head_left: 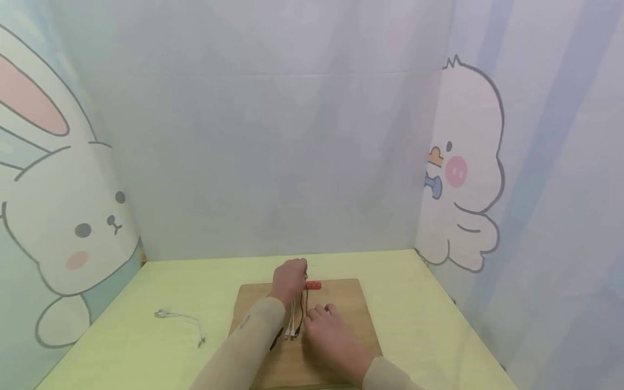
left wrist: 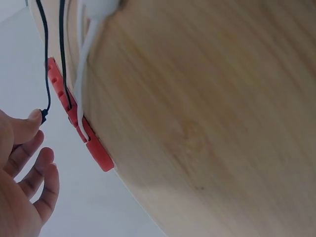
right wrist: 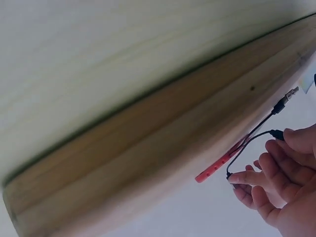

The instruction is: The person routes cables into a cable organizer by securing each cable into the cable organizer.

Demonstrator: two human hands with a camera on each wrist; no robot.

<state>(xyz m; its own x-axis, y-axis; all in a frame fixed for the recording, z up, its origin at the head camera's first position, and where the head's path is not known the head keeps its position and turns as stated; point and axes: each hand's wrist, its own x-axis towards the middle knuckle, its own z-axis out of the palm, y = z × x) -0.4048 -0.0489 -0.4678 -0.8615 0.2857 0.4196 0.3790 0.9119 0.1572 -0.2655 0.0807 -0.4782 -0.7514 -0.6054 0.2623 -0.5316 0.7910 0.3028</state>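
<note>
My left hand point(head_left: 288, 280) is at the board's far edge beside a red notched strip point(head_left: 314, 285). In the left wrist view its thumb and finger pinch the small dark end of a thin black cable point(left wrist: 47, 74). Nearer me over the board, my right hand point(head_left: 333, 336) pinches that cable's black plug point(right wrist: 277, 134), as the right wrist view shows. Another black cable point(left wrist: 62, 49) and a white cable point(left wrist: 83, 106) sit in the strip's notches. White plugs point(head_left: 288, 332) and a black plug with a metal tip point(right wrist: 284, 102) lie between my hands.
A wooden board point(head_left: 346, 309) lies on the pale yellow table point(head_left: 414, 325) under both hands. To the left, a short white cable point(head_left: 187, 316) rests on the tabletop. Printed curtains point(head_left: 273, 162) stand behind and at both sides.
</note>
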